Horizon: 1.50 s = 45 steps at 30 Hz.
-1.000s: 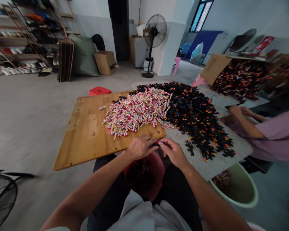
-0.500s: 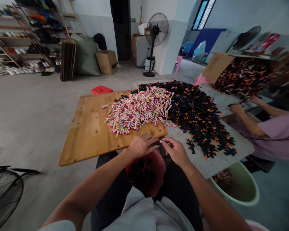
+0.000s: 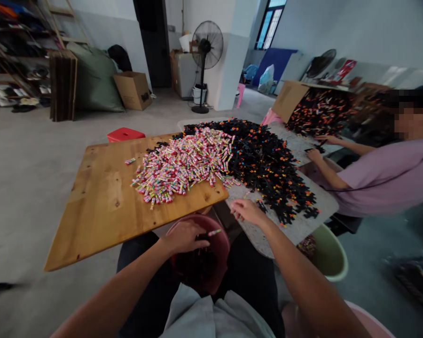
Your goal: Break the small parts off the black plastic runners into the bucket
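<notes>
My left hand (image 3: 184,237) is over the red bucket (image 3: 218,272) between my legs. Between its thumb and fingers is a dark piece, seemingly a black toy gun, with a small candy tube (image 3: 215,232) in pink and green wrapping at its end. Dark pieces lie inside the bucket. My right hand (image 3: 247,211) is at the near edge of the grey table (image 3: 257,237), fingers curled; whatever they might hold is hidden. Beyond it spreads a heap of black toy guns (image 3: 268,159) with orange and yellow tips. Many wrapped candy tubes (image 3: 183,164) are piled on the wooden board (image 3: 102,197).
A co-worker in a pink shirt (image 3: 384,178) works at the table's right, by a tipped cardboard box (image 3: 291,101) of similar pieces. Below is a green tub (image 3: 333,258). A red stool (image 3: 125,134) and a standing fan (image 3: 204,61) are farther back.
My hands, together at the board's corner before, have parted. The left went down over the bucket with the piece and tube; the right moved toward the toy guns. The view turned right.
</notes>
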Each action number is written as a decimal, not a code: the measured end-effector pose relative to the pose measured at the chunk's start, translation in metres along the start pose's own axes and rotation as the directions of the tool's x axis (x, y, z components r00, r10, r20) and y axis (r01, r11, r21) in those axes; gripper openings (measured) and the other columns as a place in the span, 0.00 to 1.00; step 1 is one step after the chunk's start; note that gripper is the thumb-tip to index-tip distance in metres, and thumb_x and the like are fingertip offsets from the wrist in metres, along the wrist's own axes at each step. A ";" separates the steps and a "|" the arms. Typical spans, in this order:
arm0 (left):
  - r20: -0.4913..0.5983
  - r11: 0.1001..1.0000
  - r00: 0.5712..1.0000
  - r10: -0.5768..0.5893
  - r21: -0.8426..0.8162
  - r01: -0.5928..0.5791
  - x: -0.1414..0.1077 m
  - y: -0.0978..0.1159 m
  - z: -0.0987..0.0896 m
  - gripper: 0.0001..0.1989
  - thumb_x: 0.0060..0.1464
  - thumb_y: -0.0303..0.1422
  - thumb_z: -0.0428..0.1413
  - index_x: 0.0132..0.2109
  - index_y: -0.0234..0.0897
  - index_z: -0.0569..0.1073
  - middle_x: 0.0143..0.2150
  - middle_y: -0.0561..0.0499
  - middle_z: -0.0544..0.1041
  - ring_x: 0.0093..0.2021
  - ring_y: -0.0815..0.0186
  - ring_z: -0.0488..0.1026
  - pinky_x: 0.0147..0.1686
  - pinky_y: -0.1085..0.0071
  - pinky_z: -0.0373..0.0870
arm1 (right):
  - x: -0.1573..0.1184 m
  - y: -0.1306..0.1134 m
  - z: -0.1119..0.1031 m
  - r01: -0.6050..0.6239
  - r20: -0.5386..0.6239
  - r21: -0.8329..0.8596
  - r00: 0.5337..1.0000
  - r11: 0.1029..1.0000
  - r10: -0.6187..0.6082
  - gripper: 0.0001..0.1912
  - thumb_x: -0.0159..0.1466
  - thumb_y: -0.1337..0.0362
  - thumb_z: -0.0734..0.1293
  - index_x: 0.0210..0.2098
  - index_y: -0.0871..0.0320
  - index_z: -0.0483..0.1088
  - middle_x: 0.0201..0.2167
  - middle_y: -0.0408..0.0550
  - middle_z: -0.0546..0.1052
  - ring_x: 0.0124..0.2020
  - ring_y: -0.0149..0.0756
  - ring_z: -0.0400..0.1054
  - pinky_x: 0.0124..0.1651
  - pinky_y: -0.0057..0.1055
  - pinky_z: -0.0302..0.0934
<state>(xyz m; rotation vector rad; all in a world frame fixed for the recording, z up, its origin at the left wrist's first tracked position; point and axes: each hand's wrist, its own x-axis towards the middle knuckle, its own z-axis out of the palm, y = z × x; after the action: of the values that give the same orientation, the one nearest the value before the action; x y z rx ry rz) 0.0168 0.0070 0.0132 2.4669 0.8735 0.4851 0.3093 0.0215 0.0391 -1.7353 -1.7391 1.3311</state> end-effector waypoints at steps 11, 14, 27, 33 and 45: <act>0.153 0.998 0.986 -0.059 0.033 0.055 0.017 -0.011 0.009 0.18 0.68 0.42 0.54 0.59 0.41 0.78 0.59 0.45 0.80 0.60 0.55 0.76 0.63 0.59 0.69 | 0.070 0.027 -0.079 -0.555 -0.691 -0.183 0.660 0.811 0.295 0.20 0.67 0.56 0.68 0.47 0.68 0.79 0.46 0.72 0.81 0.52 0.53 0.77 0.50 0.37 0.67; 0.086 0.998 0.995 -0.056 -0.022 0.058 0.026 -0.013 0.006 0.17 0.68 0.40 0.54 0.58 0.41 0.78 0.58 0.46 0.81 0.58 0.56 0.77 0.61 0.59 0.71 | 0.064 0.030 -0.081 -0.530 -0.694 -0.198 0.670 0.825 0.264 0.17 0.67 0.57 0.67 0.44 0.65 0.80 0.43 0.68 0.82 0.50 0.51 0.78 0.48 0.35 0.67; -0.050 0.950 0.980 0.191 0.260 -0.172 0.079 0.009 -0.016 0.27 0.60 0.33 0.61 0.65 0.36 0.69 0.65 0.36 0.72 0.70 0.45 0.64 0.71 0.40 0.51 | 0.024 0.004 -0.007 0.175 0.252 -0.062 0.955 0.983 -0.154 0.16 0.63 0.53 0.71 0.24 0.56 0.73 0.14 0.37 0.68 0.16 0.28 0.58 0.19 0.23 0.48; -0.026 0.962 0.980 -0.196 -0.200 0.187 0.045 -0.015 -0.011 0.11 0.64 0.40 0.57 0.46 0.37 0.75 0.38 0.47 0.81 0.39 0.59 0.79 0.43 0.63 0.75 | 0.056 -0.017 0.001 0.150 0.223 -0.022 0.964 0.988 -0.141 0.21 0.68 0.47 0.65 0.35 0.58 0.79 0.21 0.41 0.76 0.21 0.31 0.68 0.23 0.24 0.59; 0.143 0.178 0.855 -0.499 -0.948 0.263 0.012 -0.025 -0.012 0.19 0.52 0.36 0.62 0.48 0.36 0.65 0.30 0.51 0.81 0.30 0.63 0.82 0.31 0.71 0.77 | 0.151 -0.066 0.025 -0.117 -0.427 -0.430 0.900 0.895 -0.088 0.14 0.66 0.59 0.68 0.45 0.61 0.79 0.49 0.63 0.81 0.55 0.52 0.73 0.57 0.37 0.61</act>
<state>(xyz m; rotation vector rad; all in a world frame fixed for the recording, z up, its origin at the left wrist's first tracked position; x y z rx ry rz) 0.0071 0.0357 0.0116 0.9870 0.8542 0.7801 0.2225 0.1623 0.0239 -2.0846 -1.8449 0.4827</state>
